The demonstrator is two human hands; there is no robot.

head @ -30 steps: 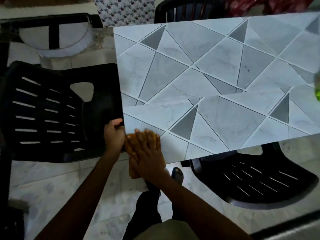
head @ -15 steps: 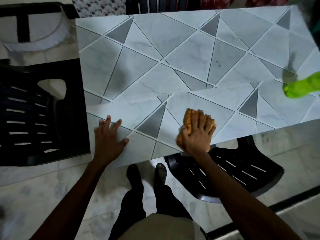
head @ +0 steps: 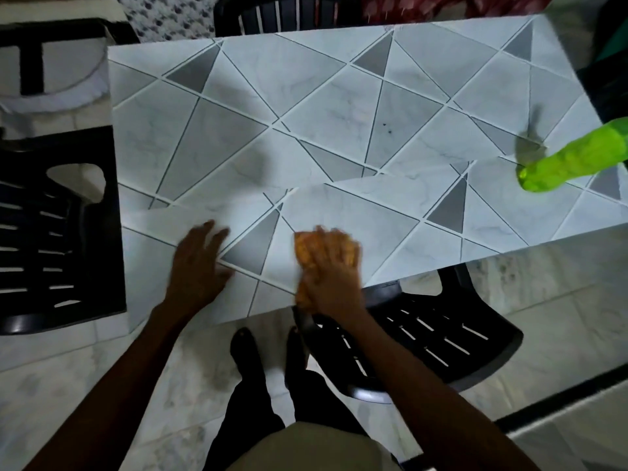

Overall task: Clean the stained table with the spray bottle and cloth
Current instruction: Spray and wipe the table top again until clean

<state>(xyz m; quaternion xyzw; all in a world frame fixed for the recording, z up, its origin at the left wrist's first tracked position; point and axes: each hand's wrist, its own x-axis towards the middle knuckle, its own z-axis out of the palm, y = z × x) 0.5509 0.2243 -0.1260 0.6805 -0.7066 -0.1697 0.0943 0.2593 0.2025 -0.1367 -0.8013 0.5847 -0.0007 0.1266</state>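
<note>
Tabletop (head: pixel 339 96): left fingers (head: pixel 208 231) splayed; right fingers (head: pixel 336 240) press cloth (head: pixel 301 248).

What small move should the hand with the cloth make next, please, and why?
Probably slide the cloth up the table toward the dark specks: the right hand presses it near the front edge, and those specks lie beyond it.

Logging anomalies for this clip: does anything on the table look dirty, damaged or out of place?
Small dark specks mark the table centre, far from the cloth under the right hand. Pattern lines break along a seam, suggesting overlapped covering.
</note>
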